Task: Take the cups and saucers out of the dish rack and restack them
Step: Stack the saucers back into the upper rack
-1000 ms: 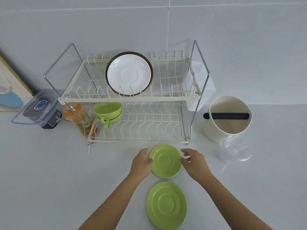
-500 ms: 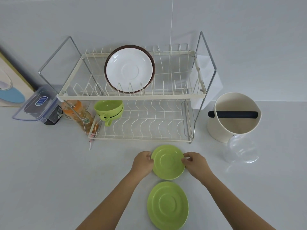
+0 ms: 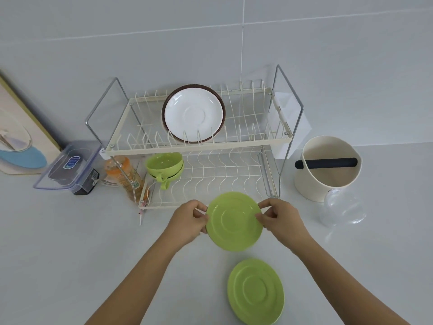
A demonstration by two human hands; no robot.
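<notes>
Only blue lid label [image 3: 72, 162] on storage box [image 3: 68, 170], writing unreadable.

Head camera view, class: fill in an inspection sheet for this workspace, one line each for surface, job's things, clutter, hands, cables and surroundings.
Surface: pale grey counter, no spills seen.
Job's things: held green saucer; second green saucer flat on the counter; two nested green cups on the lower tier of the dish rack; white saucer upright on the upper tier.
Clutter: lidded plastic box, orange bottle, cream tub, clear cup.
Hands: left hand and right hand grip opposite rims of the held saucer.
Cables: nothing seen.
Surroundings: grey tiled wall, framed picture leaning at left.
</notes>
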